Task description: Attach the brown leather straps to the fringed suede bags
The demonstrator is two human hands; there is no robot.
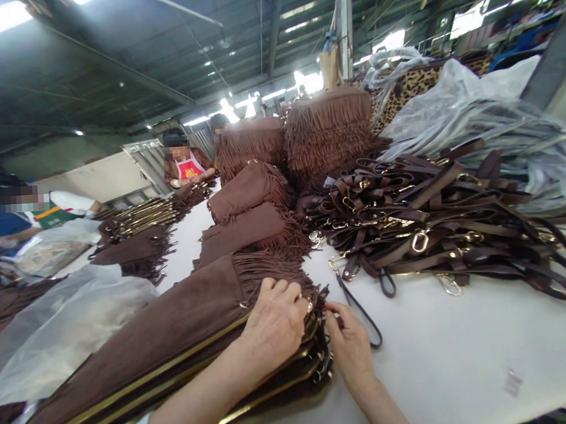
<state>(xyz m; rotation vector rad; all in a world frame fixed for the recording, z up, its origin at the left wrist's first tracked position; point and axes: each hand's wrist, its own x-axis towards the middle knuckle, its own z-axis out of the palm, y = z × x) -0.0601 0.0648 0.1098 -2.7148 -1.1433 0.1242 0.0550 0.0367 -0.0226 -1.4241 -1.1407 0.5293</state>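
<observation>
Several brown fringed bags (174, 314) with gold zippers lie stacked in front of me. My left hand (277, 318) rests on the fringed right end of the stack, its fingers curled at a metal ring; whether they grip the ring or the bag is hard to tell. Just right of it, my right hand (348, 339) pinches something small and dark at the bag's corner, mostly hidden by the fingers. A thin dark strap loop (363, 309) hangs on the white table (445, 355) beyond my right hand.
Brown straps with gold clasps (422, 222) are heaped at the right, before clear plastic bags (478, 117). Tall fringed bag stacks (328, 129) stand behind. Plastic-wrapped goods (55, 248) lie left. A person in a red apron (188, 163) and another in green (55, 213) sit across.
</observation>
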